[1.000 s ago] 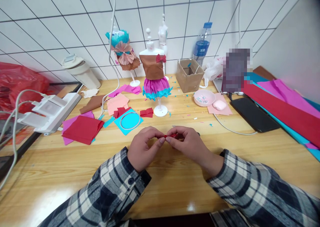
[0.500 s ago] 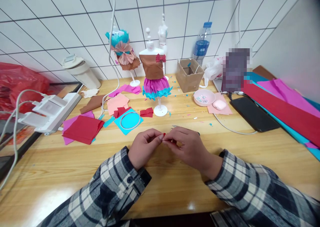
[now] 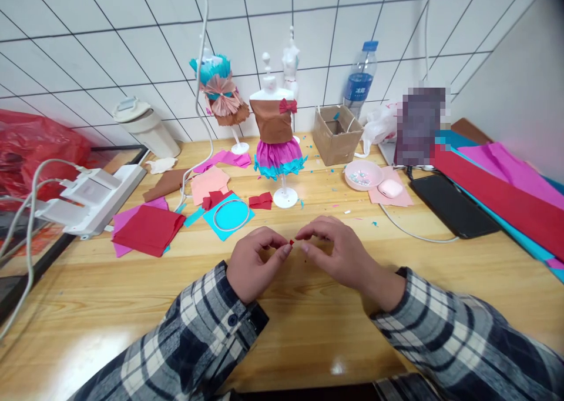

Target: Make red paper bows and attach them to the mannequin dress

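Over the table's near middle, my left hand (image 3: 258,263) pinches a tiny piece of red paper (image 3: 291,242) between thumb and index finger; most of the piece is hidden by the fingertips. Close on its right is my right hand (image 3: 341,254), thumb and index finger apart, with nothing seen between them. Beyond the hands stands a mini dress form (image 3: 275,122) in a brown top with a red bow (image 3: 288,106) and a purple skirt edged in blue. Folded red paper strips (image 3: 260,200) lie by its base, beside a blue paper square (image 3: 227,231) with a ring (image 3: 214,216) on it.
Red sheets (image 3: 148,230) and a power strip (image 3: 90,204) lie at left. Farther back are a white cup (image 3: 147,129), a second dressed form (image 3: 222,95), a cardboard box (image 3: 337,139) and a water bottle (image 3: 361,80). A pink dish (image 3: 363,175) and a black phone (image 3: 453,206) sit at right.
My right hand has drawn away to the right from the red paper, its thumb and index finger parting. My left hand keeps its pinch. The view has shifted slightly.
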`<action>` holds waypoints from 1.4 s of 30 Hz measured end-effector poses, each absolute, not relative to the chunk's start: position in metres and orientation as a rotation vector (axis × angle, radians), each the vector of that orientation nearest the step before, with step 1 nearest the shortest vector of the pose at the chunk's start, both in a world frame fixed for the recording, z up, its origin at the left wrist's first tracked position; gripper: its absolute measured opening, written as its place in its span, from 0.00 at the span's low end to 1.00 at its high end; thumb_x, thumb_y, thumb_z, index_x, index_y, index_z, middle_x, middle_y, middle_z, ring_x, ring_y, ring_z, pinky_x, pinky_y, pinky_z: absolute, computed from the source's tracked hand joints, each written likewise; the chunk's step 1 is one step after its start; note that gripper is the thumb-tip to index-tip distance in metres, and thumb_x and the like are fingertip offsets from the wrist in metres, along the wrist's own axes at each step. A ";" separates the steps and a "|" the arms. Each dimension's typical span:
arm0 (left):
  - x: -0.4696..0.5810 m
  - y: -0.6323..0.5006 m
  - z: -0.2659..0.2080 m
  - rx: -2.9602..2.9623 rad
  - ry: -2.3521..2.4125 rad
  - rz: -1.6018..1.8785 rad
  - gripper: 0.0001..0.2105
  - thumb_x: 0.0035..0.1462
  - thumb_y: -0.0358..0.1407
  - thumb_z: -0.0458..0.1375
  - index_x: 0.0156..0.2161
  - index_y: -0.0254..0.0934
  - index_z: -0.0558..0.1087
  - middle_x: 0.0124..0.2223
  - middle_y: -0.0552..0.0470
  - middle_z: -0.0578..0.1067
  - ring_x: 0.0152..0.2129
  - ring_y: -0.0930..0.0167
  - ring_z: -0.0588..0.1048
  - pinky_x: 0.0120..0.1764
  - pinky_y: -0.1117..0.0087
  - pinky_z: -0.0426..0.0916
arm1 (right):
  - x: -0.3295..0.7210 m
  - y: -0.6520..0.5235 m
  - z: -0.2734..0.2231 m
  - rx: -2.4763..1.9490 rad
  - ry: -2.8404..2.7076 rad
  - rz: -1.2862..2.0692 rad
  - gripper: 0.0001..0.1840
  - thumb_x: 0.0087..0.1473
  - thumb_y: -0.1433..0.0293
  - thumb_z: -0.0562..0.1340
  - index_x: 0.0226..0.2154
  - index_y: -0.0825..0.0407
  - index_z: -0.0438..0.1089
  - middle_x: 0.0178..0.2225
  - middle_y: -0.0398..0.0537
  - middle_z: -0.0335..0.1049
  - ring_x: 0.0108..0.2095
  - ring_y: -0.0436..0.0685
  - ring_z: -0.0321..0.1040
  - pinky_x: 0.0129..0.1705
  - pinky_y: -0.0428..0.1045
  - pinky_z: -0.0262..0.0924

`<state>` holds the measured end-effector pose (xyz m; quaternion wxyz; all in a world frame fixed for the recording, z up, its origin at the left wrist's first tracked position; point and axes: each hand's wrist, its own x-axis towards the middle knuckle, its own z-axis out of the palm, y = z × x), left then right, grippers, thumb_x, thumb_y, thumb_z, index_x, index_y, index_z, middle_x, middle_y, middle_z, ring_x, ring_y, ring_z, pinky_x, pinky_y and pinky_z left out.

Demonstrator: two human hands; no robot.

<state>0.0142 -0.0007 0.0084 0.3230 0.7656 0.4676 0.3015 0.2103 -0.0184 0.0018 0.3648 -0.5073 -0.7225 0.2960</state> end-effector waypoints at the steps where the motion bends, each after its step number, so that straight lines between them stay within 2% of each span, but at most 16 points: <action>1: 0.015 -0.001 0.008 2.026 1.217 0.791 0.08 0.55 0.37 0.58 0.29 0.36 0.74 0.29 0.50 0.76 0.29 0.69 0.73 0.34 0.69 0.67 | 0.208 -0.020 0.002 -1.320 -1.809 0.849 0.06 0.51 0.68 0.63 0.33 0.49 0.75 0.32 0.47 0.73 0.35 0.56 0.67 0.41 0.54 0.61; 3: 0.016 -0.002 0.008 2.050 1.198 0.783 0.07 0.54 0.37 0.59 0.29 0.36 0.74 0.29 0.50 0.76 0.29 0.69 0.74 0.34 0.69 0.67 | 0.204 -0.020 0.000 -1.360 -1.714 0.987 0.07 0.51 0.64 0.64 0.31 0.49 0.75 0.29 0.45 0.72 0.30 0.54 0.65 0.38 0.52 0.60; 7: 0.016 -0.003 0.009 2.045 1.151 0.783 0.07 0.54 0.37 0.59 0.28 0.36 0.74 0.29 0.50 0.76 0.29 0.70 0.73 0.34 0.69 0.67 | 0.203 -0.019 -0.003 -1.371 -1.631 1.101 0.07 0.49 0.64 0.66 0.28 0.51 0.74 0.24 0.41 0.68 0.23 0.49 0.57 0.33 0.50 0.58; 14: 0.013 0.000 0.011 1.870 1.106 0.807 0.09 0.57 0.38 0.57 0.36 0.35 0.77 0.34 0.47 0.77 0.33 0.68 0.75 0.38 0.68 0.69 | 0.205 -0.019 0.003 -1.310 -1.552 1.256 0.08 0.50 0.65 0.63 0.28 0.52 0.72 0.22 0.40 0.62 0.23 0.48 0.52 0.26 0.47 0.49; 18: 0.014 0.001 0.013 1.881 1.099 0.829 0.07 0.55 0.37 0.60 0.33 0.36 0.77 0.33 0.49 0.77 0.32 0.69 0.75 0.39 0.68 0.69 | 0.202 -0.021 0.004 -1.303 -1.557 1.260 0.06 0.48 0.66 0.63 0.26 0.52 0.71 0.19 0.37 0.57 0.21 0.47 0.51 0.26 0.46 0.49; 22: 0.015 0.000 0.013 1.852 1.108 0.852 0.06 0.53 0.36 0.61 0.28 0.36 0.75 0.30 0.50 0.77 0.30 0.70 0.74 0.38 0.68 0.69 | 0.199 -0.022 0.003 -1.290 -1.513 1.290 0.06 0.48 0.66 0.63 0.26 0.52 0.70 0.21 0.38 0.61 0.21 0.47 0.51 0.24 0.46 0.48; 27: 0.016 -0.002 0.008 1.564 1.161 0.878 0.09 0.52 0.40 0.62 0.29 0.35 0.73 0.28 0.52 0.76 0.26 0.72 0.73 0.32 0.71 0.68 | 0.195 -0.022 0.000 -1.276 -1.386 1.349 0.08 0.50 0.64 0.62 0.26 0.52 0.69 0.24 0.41 0.67 0.24 0.48 0.58 0.28 0.46 0.55; 33: 0.019 -0.003 0.011 1.534 1.201 0.808 0.10 0.50 0.40 0.62 0.27 0.34 0.73 0.25 0.52 0.75 0.23 0.73 0.71 0.29 0.73 0.67 | 0.195 -0.023 0.002 -1.280 -1.338 1.348 0.11 0.50 0.65 0.62 0.36 0.52 0.72 0.31 0.46 0.73 0.30 0.51 0.66 0.32 0.47 0.60; 38: 0.019 -0.003 0.013 1.590 1.236 0.785 0.10 0.49 0.40 0.62 0.26 0.34 0.72 0.25 0.52 0.74 0.24 0.73 0.71 0.30 0.72 0.66 | 0.194 -0.023 0.005 -1.369 -1.457 1.272 0.05 0.48 0.67 0.63 0.27 0.53 0.71 0.26 0.43 0.71 0.25 0.49 0.63 0.28 0.46 0.57; 42: 0.019 -0.004 0.009 1.443 1.197 0.788 0.11 0.49 0.41 0.62 0.28 0.34 0.71 0.24 0.54 0.73 0.21 0.74 0.68 0.26 0.74 0.63 | 0.194 -0.023 0.005 -1.337 -1.449 1.281 0.05 0.49 0.68 0.62 0.26 0.52 0.69 0.25 0.41 0.69 0.25 0.48 0.61 0.28 0.45 0.57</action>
